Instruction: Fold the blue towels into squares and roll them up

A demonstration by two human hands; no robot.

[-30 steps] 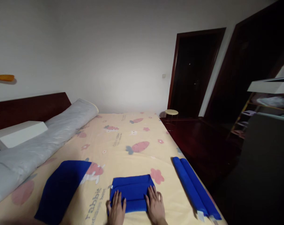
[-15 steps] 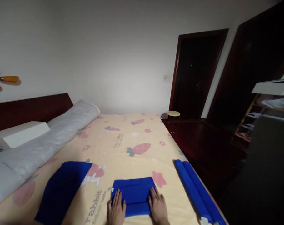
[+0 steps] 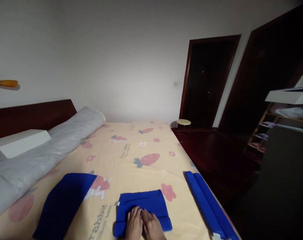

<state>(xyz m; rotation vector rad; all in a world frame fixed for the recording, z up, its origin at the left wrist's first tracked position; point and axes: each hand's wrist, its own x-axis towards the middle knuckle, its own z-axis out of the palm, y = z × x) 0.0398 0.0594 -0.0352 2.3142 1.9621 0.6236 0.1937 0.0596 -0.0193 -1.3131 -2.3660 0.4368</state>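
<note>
A blue towel [image 3: 142, 197], folded with a strip turned up along its near edge, lies on the bed in front of me. A small white tag sticks out at its left side. Near the middle of that strip, my left hand [image 3: 134, 221] rests on the cloth with its fingers laid forward. Right beside it, my right hand [image 3: 151, 224] lies on the same towel, the two nearly touching at the fingertips. Both hands are open, pressing on the cloth, with thumbs mostly hidden. Another blue towel [image 3: 65, 203] is spread out to the left. Two rolled blue towels [image 3: 207, 203] lie side by side on the right.
The bed sheet [image 3: 121, 176] is yellow with carrot and rabbit prints. Along the left run a grey rolled bedding piece [image 3: 63, 143] and a white box [image 3: 23, 143]. A stool [image 3: 183, 122], a dark door [image 3: 208, 83] and a shelf rack [image 3: 260, 136] stand beyond the bed's right edge.
My hands have moved inward from the towel's left and right sides to its middle and now lie close together. The view has shifted slightly.
</note>
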